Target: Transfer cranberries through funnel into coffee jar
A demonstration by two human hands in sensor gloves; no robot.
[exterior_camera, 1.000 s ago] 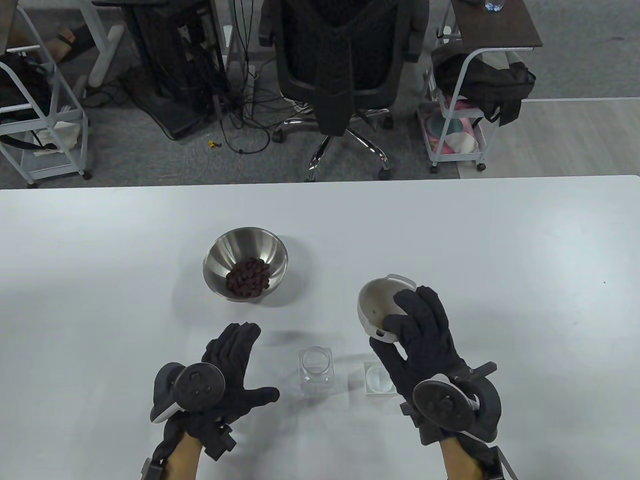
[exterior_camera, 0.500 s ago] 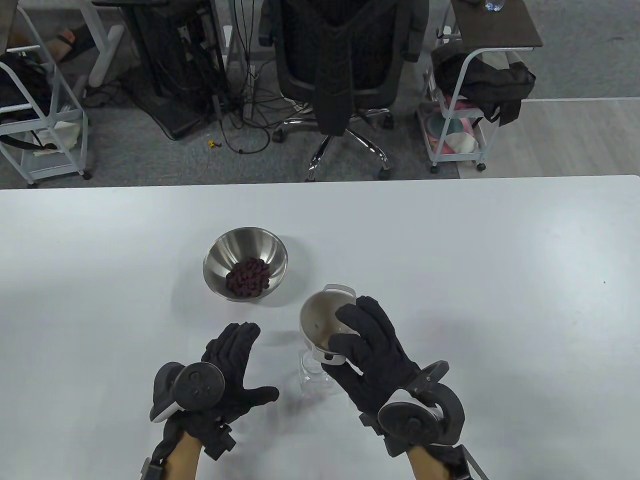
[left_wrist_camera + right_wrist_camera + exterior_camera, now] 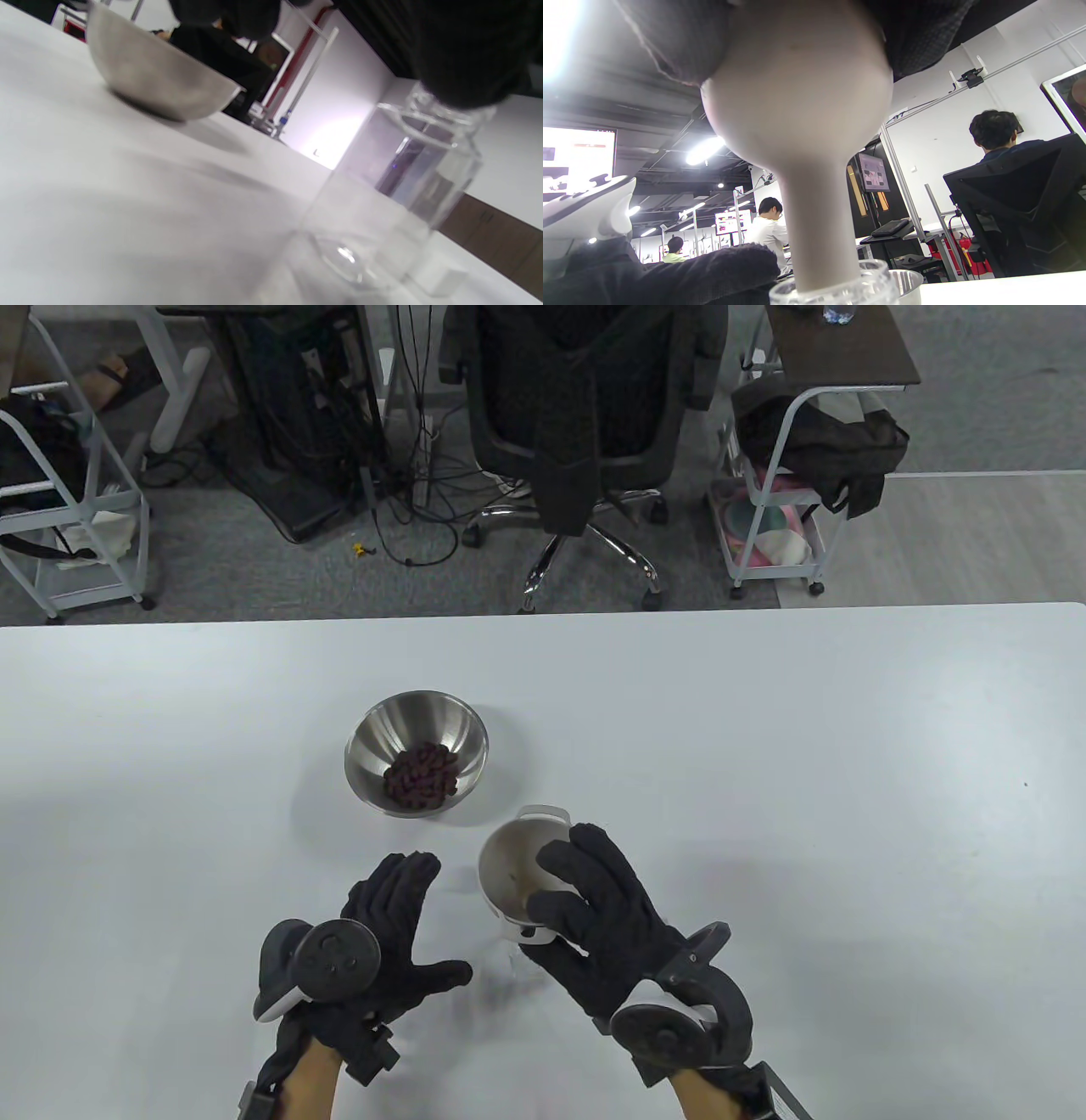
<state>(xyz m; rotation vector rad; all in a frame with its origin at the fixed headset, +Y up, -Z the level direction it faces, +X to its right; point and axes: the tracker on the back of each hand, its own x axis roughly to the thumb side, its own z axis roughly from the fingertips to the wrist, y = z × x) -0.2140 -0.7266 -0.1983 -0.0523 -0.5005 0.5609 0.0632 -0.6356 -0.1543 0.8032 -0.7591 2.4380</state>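
A steel bowl (image 3: 416, 746) holds dark cranberries (image 3: 420, 774) at the table's middle; it also shows in the left wrist view (image 3: 157, 84). My right hand (image 3: 551, 882) grips the white funnel (image 3: 513, 869) by its rim and holds it over the clear glass jar (image 3: 515, 963), which is mostly hidden beneath it. In the right wrist view the funnel (image 3: 801, 106) has its stem reaching down to the jar's mouth (image 3: 840, 292). My left hand (image 3: 441, 916) rests open on the table just left of the jar (image 3: 398, 203).
A small white lid (image 3: 441, 279) lies behind the jar in the left wrist view. The table's far edge (image 3: 543, 612) borders an office chair (image 3: 585, 432) and carts on the floor.
My right hand has carried the funnel leftward and toward me, from the table's right to above the jar, covering the jar and lid in the table view. The left hand has not moved.
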